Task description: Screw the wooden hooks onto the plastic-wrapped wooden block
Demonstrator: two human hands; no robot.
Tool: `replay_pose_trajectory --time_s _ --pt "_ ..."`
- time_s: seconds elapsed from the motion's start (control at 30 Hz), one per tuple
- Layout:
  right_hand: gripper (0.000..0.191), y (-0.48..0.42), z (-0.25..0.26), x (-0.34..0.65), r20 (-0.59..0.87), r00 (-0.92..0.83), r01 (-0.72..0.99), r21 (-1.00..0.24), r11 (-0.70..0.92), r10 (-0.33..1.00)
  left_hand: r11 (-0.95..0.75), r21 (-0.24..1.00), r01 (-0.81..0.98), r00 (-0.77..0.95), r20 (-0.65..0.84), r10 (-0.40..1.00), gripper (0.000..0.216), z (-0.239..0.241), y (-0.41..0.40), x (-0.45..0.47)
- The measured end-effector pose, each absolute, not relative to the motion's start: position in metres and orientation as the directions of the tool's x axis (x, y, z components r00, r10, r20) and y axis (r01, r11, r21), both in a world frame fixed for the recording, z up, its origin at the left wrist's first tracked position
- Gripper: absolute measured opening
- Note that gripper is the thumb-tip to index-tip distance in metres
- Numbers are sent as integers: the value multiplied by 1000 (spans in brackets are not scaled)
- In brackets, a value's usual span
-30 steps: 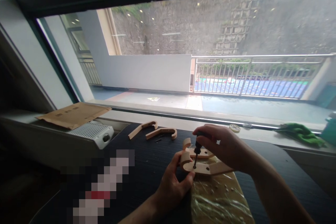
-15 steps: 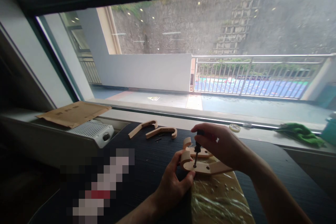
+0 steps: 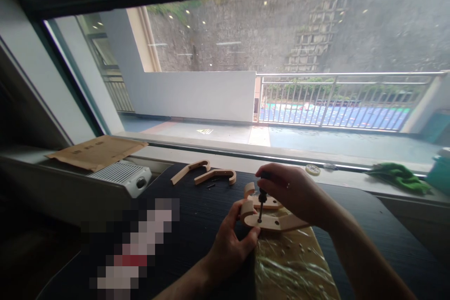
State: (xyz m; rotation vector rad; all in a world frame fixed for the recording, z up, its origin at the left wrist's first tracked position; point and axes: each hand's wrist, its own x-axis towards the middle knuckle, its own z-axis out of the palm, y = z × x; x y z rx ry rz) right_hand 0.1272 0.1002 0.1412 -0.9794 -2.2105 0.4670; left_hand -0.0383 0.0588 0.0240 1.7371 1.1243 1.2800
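Note:
My right hand (image 3: 286,185) is closed round the dark handle of a screwdriver (image 3: 261,204), which stands nearly upright. Its tip sits at a hole near the curled end of a curved wooden hook (image 3: 269,223). A second hole shows farther along that piece. My left hand (image 3: 235,234) grips the hook's curled end, its thumb pressed against the near edge. Just behind lies another wooden hook (image 3: 269,203), partly hidden by the screwdriver. Both rest on a board wrapped in clear plastic (image 3: 288,262). Whether a screw sits under the tip is too small to tell.
Two more wooden hooks (image 3: 191,170) (image 3: 216,176) lie at the back of the dark table (image 3: 197,215), with small dark screws (image 3: 211,185) beside them. Along the window sill are a tape roll (image 3: 312,169) and a green cloth (image 3: 401,178). A brown envelope (image 3: 98,151) lies at left.
The right hand has turned slightly on the screwdriver's handle. My left hand keeps its hold on the hook. The whole view has shifted a little.

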Motion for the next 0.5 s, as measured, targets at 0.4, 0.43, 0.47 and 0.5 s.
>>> replay_pose_trajectory --time_s 0.4,0.43,0.47,0.5 --pt "22 97 145 130 426 -544 485 -544 685 723 -387 897 215 135 365 921 29 26 58 -38" --pt "23 99 144 129 427 -533 499 -539 679 731 -389 897 211 136 368 920 29 26 58 -38" --pt "24 100 143 128 426 -521 515 -534 671 739 -391 897 208 137 369 919 30 26 58 -38" --pt "26 102 142 127 426 -509 529 -530 662 748 -392 896 207 139 370 919 30 27 58 -38"
